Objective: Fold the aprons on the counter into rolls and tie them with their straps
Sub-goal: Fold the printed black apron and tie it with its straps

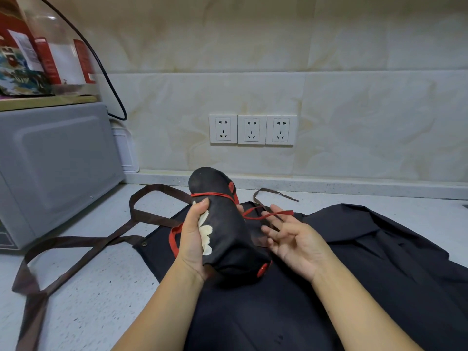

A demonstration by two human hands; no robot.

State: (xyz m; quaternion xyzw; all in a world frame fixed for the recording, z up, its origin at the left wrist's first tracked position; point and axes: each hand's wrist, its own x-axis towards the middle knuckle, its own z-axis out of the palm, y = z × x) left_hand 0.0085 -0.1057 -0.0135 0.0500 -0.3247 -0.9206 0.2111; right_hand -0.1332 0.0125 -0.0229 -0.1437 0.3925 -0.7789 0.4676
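Note:
A black apron rolled into a tube (225, 224), with a cream flower print and red trim, is held above the counter. My left hand (193, 236) grips its left side, thumb near the top. A thin red strap (215, 195) circles the roll's upper part and trails right as a loose end (276, 214) across the fingers of my right hand (293, 239), which lies palm up with fingers spread. Under both hands a second dark apron (367, 262) lies flat on the counter, its brown straps (106, 239) looping out to the left.
A grey microwave (50, 168) stands at the left with boxes and a glass lid on top. A black cable (111, 87) hangs behind it. Three wall sockets (252, 129) sit on the tiled backsplash. The speckled white counter (101, 287) shows at the lower left.

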